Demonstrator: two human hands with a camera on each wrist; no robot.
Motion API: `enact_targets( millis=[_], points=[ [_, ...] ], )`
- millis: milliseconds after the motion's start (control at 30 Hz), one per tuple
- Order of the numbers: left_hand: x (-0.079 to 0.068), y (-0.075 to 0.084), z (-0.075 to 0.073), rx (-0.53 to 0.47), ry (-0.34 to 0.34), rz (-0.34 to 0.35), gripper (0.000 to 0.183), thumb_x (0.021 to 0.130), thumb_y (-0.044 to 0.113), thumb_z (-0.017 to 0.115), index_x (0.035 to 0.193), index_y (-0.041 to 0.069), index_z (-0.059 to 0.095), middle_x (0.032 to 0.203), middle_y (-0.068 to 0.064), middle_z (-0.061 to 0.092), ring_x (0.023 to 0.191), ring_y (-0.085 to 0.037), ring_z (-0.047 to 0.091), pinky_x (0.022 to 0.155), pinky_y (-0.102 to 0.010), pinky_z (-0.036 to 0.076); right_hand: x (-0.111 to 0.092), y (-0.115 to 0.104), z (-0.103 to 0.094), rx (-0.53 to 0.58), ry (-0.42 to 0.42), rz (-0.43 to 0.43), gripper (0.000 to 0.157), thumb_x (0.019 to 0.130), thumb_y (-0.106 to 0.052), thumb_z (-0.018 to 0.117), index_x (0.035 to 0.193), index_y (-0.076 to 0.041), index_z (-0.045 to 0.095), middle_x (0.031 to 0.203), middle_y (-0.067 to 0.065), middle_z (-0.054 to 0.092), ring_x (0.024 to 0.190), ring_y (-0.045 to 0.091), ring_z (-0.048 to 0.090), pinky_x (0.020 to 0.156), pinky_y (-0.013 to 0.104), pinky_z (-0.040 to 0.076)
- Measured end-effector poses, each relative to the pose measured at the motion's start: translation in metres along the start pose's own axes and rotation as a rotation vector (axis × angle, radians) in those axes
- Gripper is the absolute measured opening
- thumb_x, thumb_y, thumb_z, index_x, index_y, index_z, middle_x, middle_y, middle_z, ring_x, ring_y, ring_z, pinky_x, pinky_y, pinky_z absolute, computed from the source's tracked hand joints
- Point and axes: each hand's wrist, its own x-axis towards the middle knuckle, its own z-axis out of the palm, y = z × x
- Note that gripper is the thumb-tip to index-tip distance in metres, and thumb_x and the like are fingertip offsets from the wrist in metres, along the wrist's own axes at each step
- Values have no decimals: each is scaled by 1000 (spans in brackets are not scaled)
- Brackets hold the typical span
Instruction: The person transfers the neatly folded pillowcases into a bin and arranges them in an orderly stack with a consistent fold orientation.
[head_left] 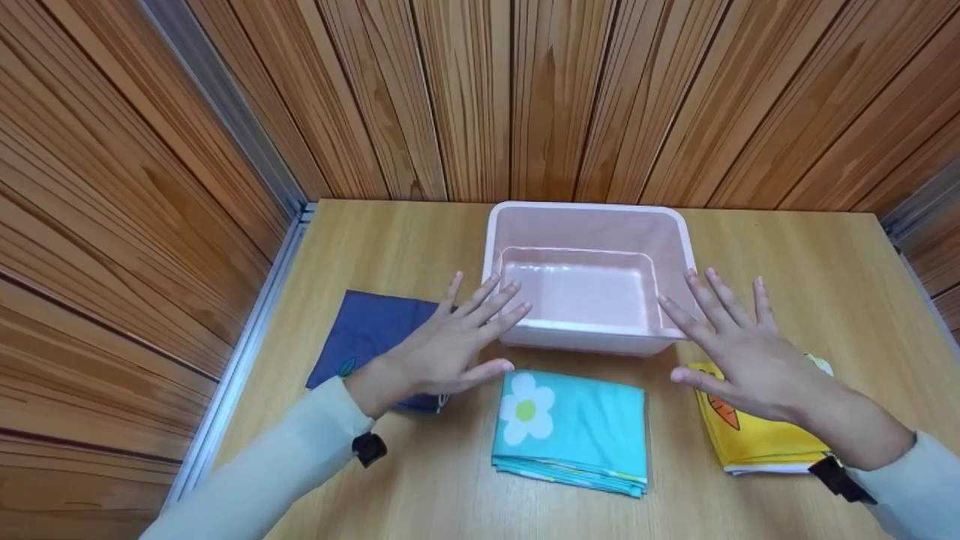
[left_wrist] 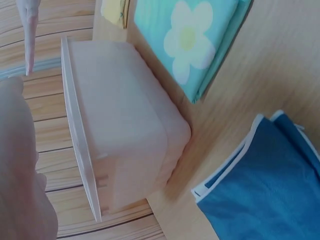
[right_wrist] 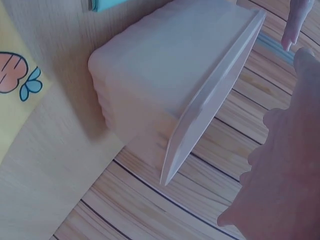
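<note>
Both hands hover over the table with fingers spread and nothing held. My left hand (head_left: 450,341) is between the folded navy cloth (head_left: 375,330) and the near left corner of a pale pink plastic bin (head_left: 585,339). My right hand (head_left: 757,360) hangs above the folded yellow cloth (head_left: 772,442), which bears a carrot print and is partly covered by that hand. Between the hands, in front of the bin, lies a folded turquoise cloth (head_left: 585,427) with a white flower. The left wrist view shows the bin's outer side (left_wrist: 120,105) and the navy cloth (left_wrist: 270,185) with white edging.
The wooden table (head_left: 450,495) carries the bin near its back edge, its open top upward and nothing inside. Wood-plank walls (head_left: 472,97) stand behind and at the sides. A metal rail (head_left: 247,360) runs along the table's left edge.
</note>
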Motion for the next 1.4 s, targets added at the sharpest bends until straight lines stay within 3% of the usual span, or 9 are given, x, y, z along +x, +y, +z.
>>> enact_targets(
  millis=[333,533,733,1067,1267,1400],
  points=[
    [-7,11,9,-35,-15,30,75,104,60,33,165,24,10,172,-1,1,155,-19,-13,121,-57,-11,-7,-17,11,21,35,-60,84,97,-50,63,164,-23,20,171,12,-4,156,33,-9,117,62,-18],
    [-13,17,18,-82,-48,19,75,104,61,31,165,25,7,171,3,-3,157,-23,-7,121,-56,-10,-10,-26,16,36,8,-58,86,97,-51,63,165,-23,18,171,13,-2,156,32,-10,118,60,-17],
    [-18,20,32,-103,-49,17,74,105,56,37,165,24,8,171,0,0,157,-29,-2,121,-63,-4,-15,-33,26,51,1,-65,85,97,-51,62,165,-22,19,171,13,-5,156,33,-9,120,54,-17],
    [-25,37,56,-127,7,-15,72,105,59,33,165,22,14,172,-4,1,157,-29,-8,117,-67,-9,-26,-44,46,71,17,-93,87,96,-51,64,164,-19,20,171,15,2,157,31,-3,123,40,-14],
    [-30,45,71,-167,-22,-10,71,106,57,33,165,23,12,172,-1,-4,157,-32,-2,118,-67,-4,-29,-51,56,87,46,-112,87,95,-51,65,163,-17,24,170,19,8,157,32,1,123,37,-12],
    [-32,45,80,-188,-25,-35,70,107,51,40,165,20,16,172,-2,-2,157,-32,1,120,-66,0,-32,-54,64,108,51,-115,85,95,-50,66,163,-17,26,170,14,11,156,34,6,124,34,-10]
  ],
)
